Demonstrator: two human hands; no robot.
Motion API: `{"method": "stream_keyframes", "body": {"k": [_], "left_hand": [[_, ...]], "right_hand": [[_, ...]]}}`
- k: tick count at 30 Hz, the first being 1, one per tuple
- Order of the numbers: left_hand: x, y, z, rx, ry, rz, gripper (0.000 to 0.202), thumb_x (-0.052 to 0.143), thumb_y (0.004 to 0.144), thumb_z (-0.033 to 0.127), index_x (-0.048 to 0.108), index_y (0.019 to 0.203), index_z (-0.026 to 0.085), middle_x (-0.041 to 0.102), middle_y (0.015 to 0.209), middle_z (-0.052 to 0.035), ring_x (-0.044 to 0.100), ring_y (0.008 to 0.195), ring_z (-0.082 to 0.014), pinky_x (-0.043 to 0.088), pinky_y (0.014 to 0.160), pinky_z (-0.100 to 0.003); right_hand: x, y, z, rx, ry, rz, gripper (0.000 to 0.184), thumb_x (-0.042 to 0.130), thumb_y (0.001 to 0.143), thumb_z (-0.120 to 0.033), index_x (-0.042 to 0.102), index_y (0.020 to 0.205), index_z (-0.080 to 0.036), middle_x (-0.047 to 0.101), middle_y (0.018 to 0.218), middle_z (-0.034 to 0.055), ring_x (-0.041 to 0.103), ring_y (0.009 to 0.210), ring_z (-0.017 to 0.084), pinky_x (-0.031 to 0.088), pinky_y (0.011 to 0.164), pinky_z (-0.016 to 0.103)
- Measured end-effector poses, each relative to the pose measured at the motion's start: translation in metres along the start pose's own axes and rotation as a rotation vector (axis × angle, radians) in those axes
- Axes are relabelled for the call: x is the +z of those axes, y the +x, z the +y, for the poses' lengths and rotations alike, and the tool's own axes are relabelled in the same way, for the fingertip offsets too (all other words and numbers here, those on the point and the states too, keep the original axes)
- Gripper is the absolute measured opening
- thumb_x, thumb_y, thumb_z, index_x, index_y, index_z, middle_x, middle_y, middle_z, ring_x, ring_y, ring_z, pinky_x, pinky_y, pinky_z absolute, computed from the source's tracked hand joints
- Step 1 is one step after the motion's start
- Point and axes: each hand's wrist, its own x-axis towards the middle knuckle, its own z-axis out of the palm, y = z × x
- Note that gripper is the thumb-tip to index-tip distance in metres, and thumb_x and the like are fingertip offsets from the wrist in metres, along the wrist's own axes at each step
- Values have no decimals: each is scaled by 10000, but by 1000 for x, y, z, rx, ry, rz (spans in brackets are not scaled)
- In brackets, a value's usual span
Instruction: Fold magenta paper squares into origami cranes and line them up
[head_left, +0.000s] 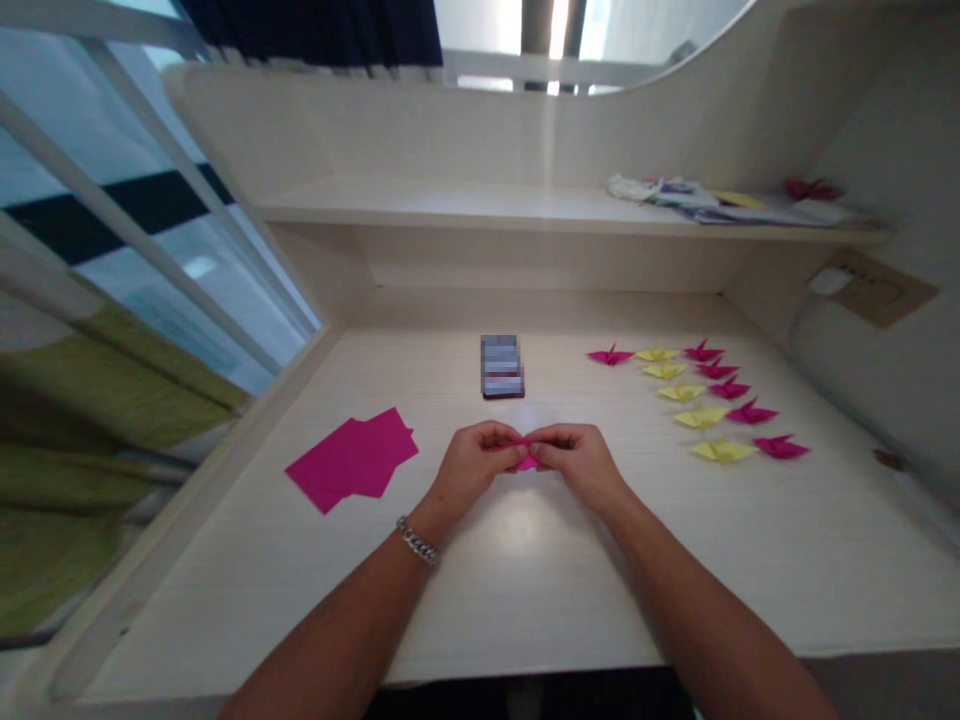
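Both my hands meet over the middle of the pale desk [525, 580]. My left hand [472, 462] and my right hand [577, 458] are closed in pinches on a small folded piece of magenta paper [525, 461], which is mostly hidden by the fingers. A silver bracelet [417, 541] sits on my left wrist. To the left lies a stack of flat magenta paper sheets [352, 460]. To the right stand rows of folded paper cranes, several yellow [699, 416] and several magenta [751, 412].
A dark phone [501, 368] lies beyond my hands. A shelf [450, 205] above the desk holds papers [697, 200] and a red folded figure [810, 188]. A white cable and wall socket [870, 285] are at the right. A window is at the left.
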Motion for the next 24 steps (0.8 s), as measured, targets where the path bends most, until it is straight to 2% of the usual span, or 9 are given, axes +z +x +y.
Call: {"method": "stream_keyframes", "body": {"k": [5,11,17,24], "left_hand": [[1,0,0,10,-18,26,105,712,660,187,675,747,139,655,655,-13,586,592,-112,477,571,-225],[2,-3,3,5,-77,-1,96,692,684,181,688,772,143,676,714,-27,610,629,-125,494,607,-242],[1,-4,8,47,-12,-17,74,668,694,150,696,762,140,684,697,-26,614,630,-126,499,622,-243],[3,-4,9,58,61,-49,73,676,679,147,691,751,145,693,695,-29,624,633,-135,508,635,-259]], "right_hand": [[0,1,3,-11,16,-8,154,709,623,-211,749,766,-169,705,659,36,610,566,132,508,586,279],[-3,0,0,32,75,-6,171,725,618,-229,746,777,-171,709,684,36,630,602,146,526,619,298],[-6,1,2,35,122,-42,186,738,622,-264,733,776,-160,704,707,40,634,631,153,523,647,309],[-4,6,6,8,86,36,181,748,582,-246,708,731,-150,681,669,23,593,586,124,475,589,255]]}}
